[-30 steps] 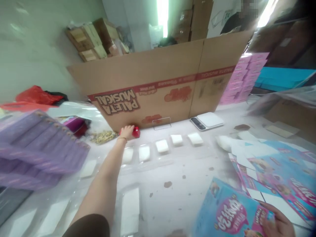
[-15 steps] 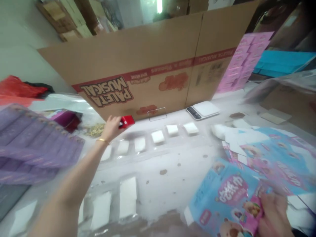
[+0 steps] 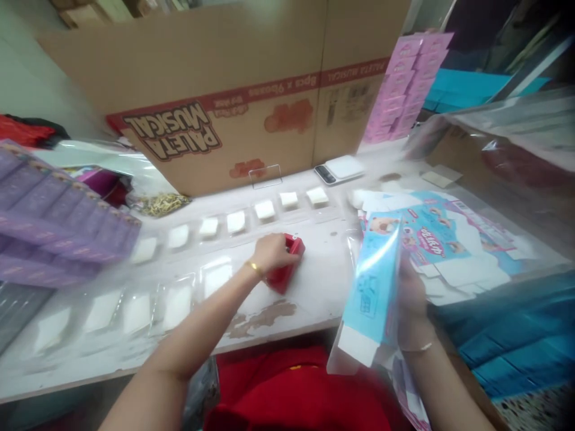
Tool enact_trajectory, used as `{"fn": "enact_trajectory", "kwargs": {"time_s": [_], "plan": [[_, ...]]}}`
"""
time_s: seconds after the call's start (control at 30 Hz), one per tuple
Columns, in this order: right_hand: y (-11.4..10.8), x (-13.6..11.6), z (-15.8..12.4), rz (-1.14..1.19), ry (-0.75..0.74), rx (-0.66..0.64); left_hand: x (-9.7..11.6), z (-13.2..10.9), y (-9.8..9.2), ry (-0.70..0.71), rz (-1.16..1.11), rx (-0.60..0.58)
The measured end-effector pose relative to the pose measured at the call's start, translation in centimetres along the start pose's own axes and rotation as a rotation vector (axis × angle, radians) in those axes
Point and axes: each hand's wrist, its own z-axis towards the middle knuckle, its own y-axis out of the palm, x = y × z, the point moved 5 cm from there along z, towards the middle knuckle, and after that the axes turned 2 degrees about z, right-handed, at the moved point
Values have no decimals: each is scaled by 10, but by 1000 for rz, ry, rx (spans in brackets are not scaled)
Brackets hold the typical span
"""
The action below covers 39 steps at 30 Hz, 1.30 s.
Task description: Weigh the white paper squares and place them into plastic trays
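Observation:
My left hand (image 3: 269,252) is closed round a small red tape dispenser (image 3: 286,270) that rests on the white table (image 3: 314,287) near its front edge. My right hand (image 3: 411,299) grips a blue and pink printed carton (image 3: 375,287), held upright and partly unfolded over the table's edge. Its fingers are mostly behind the carton. A stack of flat printed carton blanks (image 3: 449,245) lies just right of it on the table.
A large brown cardboard box (image 3: 233,102) stands upside down along the back. Clear plastic trays with white inserts (image 3: 233,222) run across the table. Purple boxes (image 3: 58,221) pile up at left, pink boxes (image 3: 404,84) at back right, beside a small white scale (image 3: 339,169).
My left hand picked the red dispenser up from beside the cardboard box and brought it down to the table's front. My right hand lifted the carton upright. The view tilted down.

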Motion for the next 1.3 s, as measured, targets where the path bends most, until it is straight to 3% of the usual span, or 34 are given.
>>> {"fn": "enact_trajectory", "kwargs": {"time_s": [0.1, 0.17, 0.3, 0.37, 0.47, 0.67, 0.83, 1.07, 1.17, 1.3], "plan": [[0, 22, 3, 82, 205, -100, 10, 14, 8, -39, -4, 37], [4, 38, 9, 97, 267, -135, 4, 12, 5, -59, -19, 72], [16, 66, 26, 164, 288, -153, -30, -23, 2, -127, -573, 197], [26, 78, 36, 240, 285, -212, -47, -46, 14, -177, -830, 209], [40, 97, 50, 318, 348, -297, -55, -70, 42, -232, -959, 156], [46, 126, 66, 289, 430, -313, -54, -68, 80, -280, -1221, 153], [37, 136, 71, 254, 435, -311, -53, -58, 89, -292, -1316, 203], [36, 137, 72, 227, 416, -310, -46, -87, 64, -242, -1238, 457], [38, 135, 69, 213, 420, -317, -49, -100, 67, -250, -1262, 371], [38, 134, 68, 194, 410, -295, -52, -104, 95, -344, -1350, 227]]}}
